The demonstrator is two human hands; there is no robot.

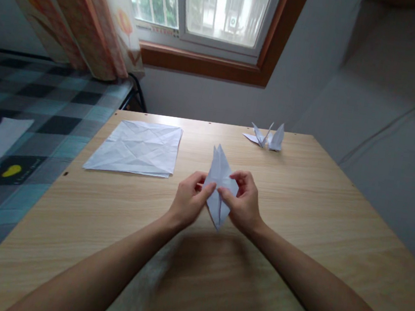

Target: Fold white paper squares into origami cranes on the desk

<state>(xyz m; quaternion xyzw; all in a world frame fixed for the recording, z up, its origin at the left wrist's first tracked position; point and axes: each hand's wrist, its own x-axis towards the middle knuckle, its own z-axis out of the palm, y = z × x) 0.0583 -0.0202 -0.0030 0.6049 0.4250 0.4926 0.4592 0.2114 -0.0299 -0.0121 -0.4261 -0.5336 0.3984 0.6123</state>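
Note:
A half-folded white paper figure (221,177), long and pointed at both ends, is held just above the wooden table (108,214). My left hand (189,200) pinches its left side and my right hand (244,201) pinches its right side, thumbs meeting near the middle. Both hands are closed on the paper.
A creased white paper sheet (135,147) lies flat at the table's left back. A finished white paper crane (269,138) stands at the back edge. A bed with a checked blue-grey cover (24,121) runs along the left. Grey walls, a window and a curtain are behind.

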